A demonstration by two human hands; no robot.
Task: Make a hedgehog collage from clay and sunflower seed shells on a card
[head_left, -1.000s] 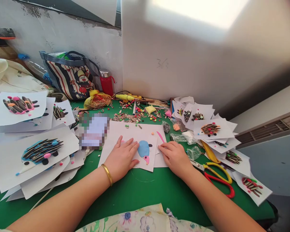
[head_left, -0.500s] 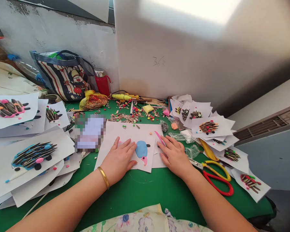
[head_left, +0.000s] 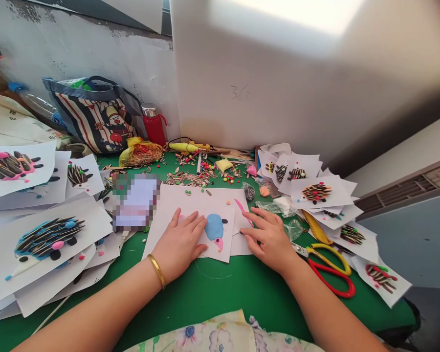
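My left hand [head_left: 183, 237] lies flat with fingers spread on a white paper sheet [head_left: 205, 195], beside a blue clay shape [head_left: 214, 228]. That shape has a pink pointed snout [head_left: 219, 243] with a dark dot, and a small black clay oval [head_left: 225, 221] sits at its upper right. My right hand [head_left: 266, 239] rests at the sheet's right side, its fingers apart and slightly bent. Just by its fingertips is a slim pink tool [head_left: 239, 204], partly covered by the fingers. Something small and dark shows under one right fingertip; I cannot make it out.
Scissors [head_left: 330, 269] and a yellow comb [head_left: 317, 227] lie right of my right hand. Seed-covered hedgehog pictures are stacked at left [head_left: 51, 237] and right [head_left: 317, 193]. A blurred phone [head_left: 137, 203], loose seeds [head_left: 188, 178], bagged clay [head_left: 248, 190] and a red bottle [head_left: 154, 124] stand around.
My right hand has shifted slightly right and toward me, its fingers a little more apart, uncovering more of the pink tool. My left hand stays in place.
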